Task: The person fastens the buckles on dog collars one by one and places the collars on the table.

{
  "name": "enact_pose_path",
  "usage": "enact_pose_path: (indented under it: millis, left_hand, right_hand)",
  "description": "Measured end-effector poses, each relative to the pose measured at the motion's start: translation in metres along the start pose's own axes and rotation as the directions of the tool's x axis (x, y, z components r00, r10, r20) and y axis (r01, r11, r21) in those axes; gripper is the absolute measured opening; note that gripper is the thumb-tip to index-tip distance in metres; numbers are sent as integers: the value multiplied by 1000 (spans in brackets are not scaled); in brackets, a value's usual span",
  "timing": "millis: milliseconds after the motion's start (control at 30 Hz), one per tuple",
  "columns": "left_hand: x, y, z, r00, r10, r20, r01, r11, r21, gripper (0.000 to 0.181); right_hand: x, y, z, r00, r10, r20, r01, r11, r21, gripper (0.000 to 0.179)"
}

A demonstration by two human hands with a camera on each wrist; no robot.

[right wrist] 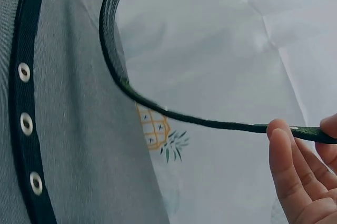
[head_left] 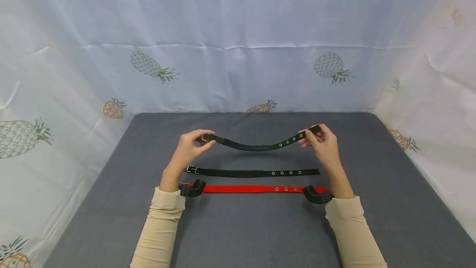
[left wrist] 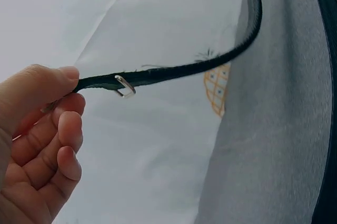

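Note:
A dark green pet collar [head_left: 256, 148] hangs between both hands above the grey table, sagging in the middle. My left hand [head_left: 190, 147] pinches its end by the metal ring [head_left: 205, 137]. In the left wrist view, thumb and index finger grip the tip of the collar [left wrist: 174, 71], with the other fingers curled below. My right hand [head_left: 324, 144] pinches the other end, which has several metal eyelets. A black collar [head_left: 230, 173] lies straight on the table below it. Nearer me lies a red collar [head_left: 238, 189], its ends partly hidden by the black wrist mounts.
The grey table [head_left: 245, 230] runs back to a white curtain [head_left: 238, 77] printed with pineapples, which also hangs along both sides. Black wrist mounts [head_left: 192, 188] jut inward from both sleeves above the red collar.

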State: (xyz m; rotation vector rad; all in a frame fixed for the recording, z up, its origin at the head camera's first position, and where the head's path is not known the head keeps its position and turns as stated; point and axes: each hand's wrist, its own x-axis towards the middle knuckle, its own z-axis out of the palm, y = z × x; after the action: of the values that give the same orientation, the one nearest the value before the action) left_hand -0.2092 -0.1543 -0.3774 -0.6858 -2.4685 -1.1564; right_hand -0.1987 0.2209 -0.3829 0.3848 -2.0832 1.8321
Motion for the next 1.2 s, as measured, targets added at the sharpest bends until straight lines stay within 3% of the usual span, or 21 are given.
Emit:
enact_pose_path:
  millis: [133,400,667,967,1200]
  left_hand:
    - [1,5,3,1000,21,-10,-21,1000,-19,25]
    - [4,14,13,999,45,-23,-47,995,-83,24]
    - [4,18,22,1000,24,15,-22,990,-141,20]
    - [2,24,34,997,79,18,-73,975,-210,18]
    - [4,31,45,991,133,-12,-131,949,-289,18]
  right_hand:
    - [0,-2,8,1000,-5,8,5,1000,22,8]
    - [-4,-9,18,999,28,44,-25,997,-77,22]
    - [-6,-12,28,984,76,161,-61,993,-98,25]
    - [-10,-23,36,973,122,196,-94,985,-148,24]
    - [-13,-31,43,963,122,238,-76,978,-194,25]
